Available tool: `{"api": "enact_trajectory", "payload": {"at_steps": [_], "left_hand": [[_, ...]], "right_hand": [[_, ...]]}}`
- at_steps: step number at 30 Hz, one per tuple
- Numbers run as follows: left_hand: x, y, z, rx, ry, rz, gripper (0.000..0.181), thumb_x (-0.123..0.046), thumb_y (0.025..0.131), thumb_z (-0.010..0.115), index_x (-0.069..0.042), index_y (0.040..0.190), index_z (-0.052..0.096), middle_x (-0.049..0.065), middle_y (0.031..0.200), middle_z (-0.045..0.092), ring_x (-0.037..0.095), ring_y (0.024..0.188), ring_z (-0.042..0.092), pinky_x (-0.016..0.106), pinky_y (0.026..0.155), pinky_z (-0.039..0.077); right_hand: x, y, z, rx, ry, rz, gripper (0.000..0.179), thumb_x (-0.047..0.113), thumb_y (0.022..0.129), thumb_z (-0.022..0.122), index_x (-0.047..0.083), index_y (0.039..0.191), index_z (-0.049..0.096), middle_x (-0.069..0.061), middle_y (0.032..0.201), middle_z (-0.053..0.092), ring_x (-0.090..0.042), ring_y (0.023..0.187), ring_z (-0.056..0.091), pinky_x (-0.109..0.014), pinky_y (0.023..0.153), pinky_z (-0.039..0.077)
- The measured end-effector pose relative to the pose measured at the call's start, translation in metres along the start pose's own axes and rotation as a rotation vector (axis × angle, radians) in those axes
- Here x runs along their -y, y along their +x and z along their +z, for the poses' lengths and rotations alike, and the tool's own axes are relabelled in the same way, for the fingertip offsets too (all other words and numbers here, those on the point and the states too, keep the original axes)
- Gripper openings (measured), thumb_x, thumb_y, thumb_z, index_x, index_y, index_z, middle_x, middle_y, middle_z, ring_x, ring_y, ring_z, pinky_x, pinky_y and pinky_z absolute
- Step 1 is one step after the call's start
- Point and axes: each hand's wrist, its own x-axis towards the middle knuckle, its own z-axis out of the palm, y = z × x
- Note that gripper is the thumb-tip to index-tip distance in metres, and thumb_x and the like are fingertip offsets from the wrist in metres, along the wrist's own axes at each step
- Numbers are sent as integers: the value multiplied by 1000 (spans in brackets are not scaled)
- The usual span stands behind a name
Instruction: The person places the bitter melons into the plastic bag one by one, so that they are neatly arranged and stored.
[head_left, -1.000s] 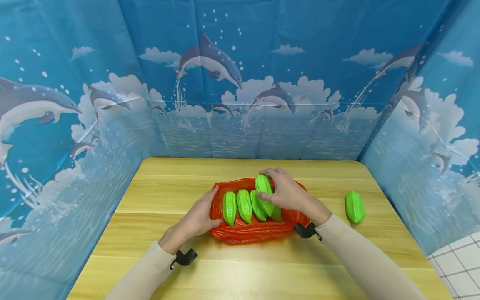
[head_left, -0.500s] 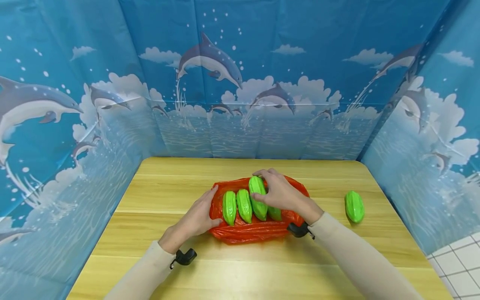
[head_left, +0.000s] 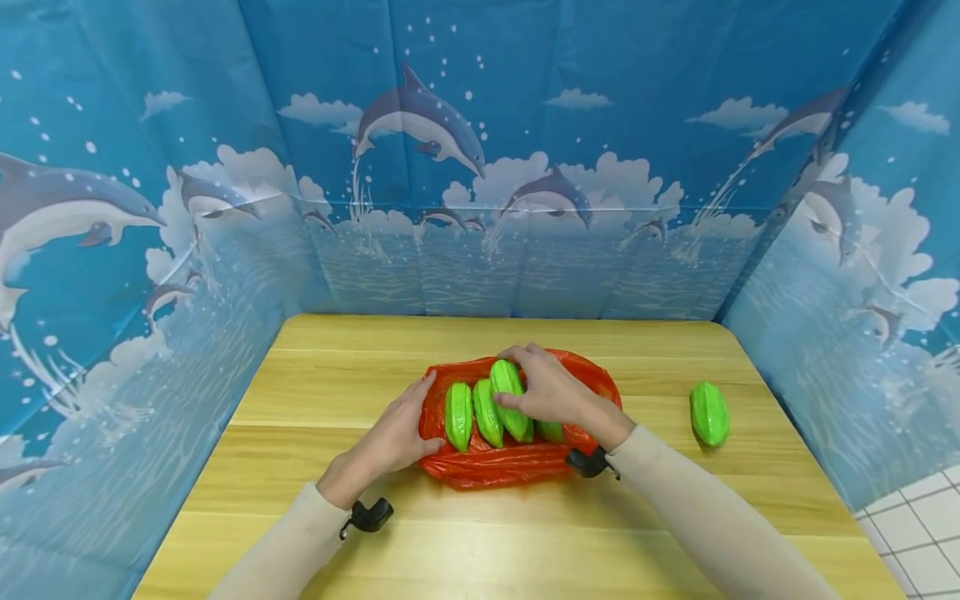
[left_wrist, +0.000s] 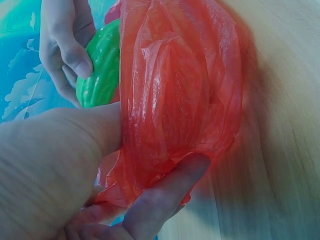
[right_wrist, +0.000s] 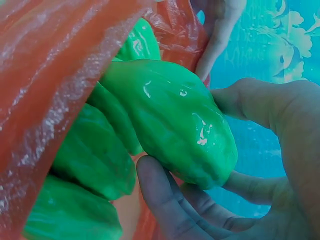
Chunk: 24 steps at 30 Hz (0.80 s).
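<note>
A red plastic bag (head_left: 480, 477) lies in the middle of the table with its mouth spread, several green ribbed star fruits (head_left: 458, 417) side by side in it. My left hand (head_left: 397, 429) grips the bag's left side, with thumb and fingers on the film in the left wrist view. My right hand (head_left: 551, 387) holds a glossy star fruit (right_wrist: 172, 117) between thumb and fingers, over the others in the bag. That held fruit (head_left: 507, 392) overlaps its neighbours in the head view, and another star fruit (head_left: 551, 432) shows partly beneath my right hand.
One more star fruit (head_left: 708, 414) lies alone on the wooden table (head_left: 315, 367), right of the bag. Blue dolphin-print curtains (head_left: 495, 275) stand around the table's back and sides. White tiles (head_left: 918, 525) show at the lower right.
My right hand has moved left over the bag with the held star fruit, which now sits slightly lower in view. The left hand has stayed on the bag's side.
</note>
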Motion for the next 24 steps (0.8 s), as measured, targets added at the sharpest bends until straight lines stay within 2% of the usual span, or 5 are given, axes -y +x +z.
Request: {"api": "enact_trajectory", "payload": {"at_steps": [10, 13, 18, 19, 24], "left_hand": [[-1, -1, 1, 2, 1, -5, 116, -13, 95, 98, -3, 185, 26, 28, 189, 35, 52, 172, 42, 67, 139, 42], [-1, 0, 1, 5, -3, -6, 116, -13, 95, 98, -3, 185, 26, 28, 189, 35, 52, 172, 41, 67, 140, 41], [2, -1, 2, 3, -37, 18, 116, -12, 94, 98, -3, 185, 27, 30, 188, 35, 56, 171, 41, 70, 139, 40], [9, 1, 6, -5, -31, 45, 116, -15, 95, 97, -4, 186, 26, 30, 188, 34, 56, 170, 42, 69, 139, 42], [10, 2, 6, -12, -28, 61, 114, -16, 96, 97, -5, 186, 26, 30, 188, 36, 57, 169, 44, 69, 137, 44]], "right_hand": [[-1, 3, 5, 27, -26, 13, 74, 42, 108, 83, 8, 169, 58, -23, 161, 64, -43, 144, 66, -66, 117, 61], [-1, 3, 6, 33, -18, 24, 73, 43, 108, 84, 9, 168, 59, -23, 160, 64, -41, 142, 68, -64, 115, 62], [0, 2, 6, 33, -19, 34, 73, 46, 109, 83, 9, 167, 60, -22, 155, 66, -37, 131, 70, -60, 107, 65], [0, 1, 6, 33, -23, 35, 73, 47, 109, 83, 9, 167, 60, -22, 155, 66, -36, 130, 70, -60, 107, 65], [-1, 0, 5, 26, -20, 38, 72, 47, 109, 83, 10, 167, 61, -22, 157, 65, -37, 132, 69, -61, 107, 65]]}}
